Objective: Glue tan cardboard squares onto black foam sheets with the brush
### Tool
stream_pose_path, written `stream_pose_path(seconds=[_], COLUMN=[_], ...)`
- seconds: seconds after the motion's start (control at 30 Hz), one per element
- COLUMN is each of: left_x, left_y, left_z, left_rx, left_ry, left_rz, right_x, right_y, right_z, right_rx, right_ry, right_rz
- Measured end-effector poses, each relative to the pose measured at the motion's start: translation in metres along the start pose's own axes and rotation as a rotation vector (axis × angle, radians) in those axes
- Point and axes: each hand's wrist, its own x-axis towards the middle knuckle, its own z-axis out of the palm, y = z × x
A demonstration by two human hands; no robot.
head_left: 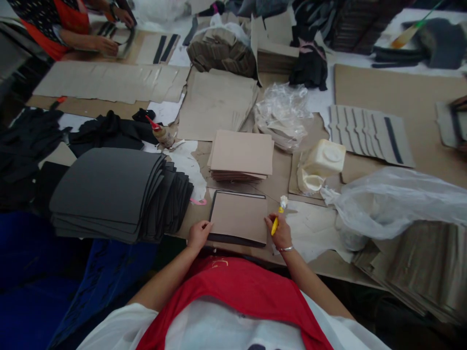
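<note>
A tan cardboard sheet (239, 218) lies on a black piece (237, 240) at the table's front edge; black shows along its left, top and bottom sides. My left hand (199, 234) pinches the sheet's left edge. In my right hand (280, 231) is a yellow-handled brush (280, 214), bristles pointing away from me with white stuff on them. The fingertips of that hand also meet the sheet's right edge. Just beyond sits a stack of tan cardboard sheets (241, 151). To the left rises a pile of dark grey panels (105, 189).
A cut-open plastic jug (323, 163) stands right of the tan stack. Clear plastic bags (397, 201) and stacked boards (419, 267) lie at right. A glue bottle with a red tip (164, 135) is behind the grey pile. Another person's hands (107, 46) work at the far left.
</note>
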Motion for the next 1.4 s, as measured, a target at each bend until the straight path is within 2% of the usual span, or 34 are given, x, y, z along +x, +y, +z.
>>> stream_pose_path(seconds=[0.4,0.6,0.97,1.2,1.33,1.4], left_x=[0.016,0.018,0.019,0.023,0.024,0.025], left_y=[-0.013,-0.013,-0.010,-0.003,0.009,0.015], left_z=[0.005,0.003,0.003,0.002,-0.007,-0.013], left_rx=[0.022,0.031,0.096,0.254,0.419,0.523], left_ry=[-0.058,-0.088,-0.140,-0.150,-0.199,-0.171], left_rz=[-0.064,-0.076,-0.067,-0.046,-0.036,0.011], right_x=[0.002,0.002,0.004,0.008,0.011,0.011], right_y=[0.004,-0.004,-0.010,-0.013,-0.019,-0.021], right_z=[0.015,0.013,0.013,0.014,0.015,0.017], right_rx=[-0.132,-0.244,-0.317,-0.373,-0.472,-0.509], right_ry=[-0.043,-0.128,-0.185,-0.216,-0.215,-0.181], right_rz=[0.046,0.099,0.152,0.158,0.157,0.135])
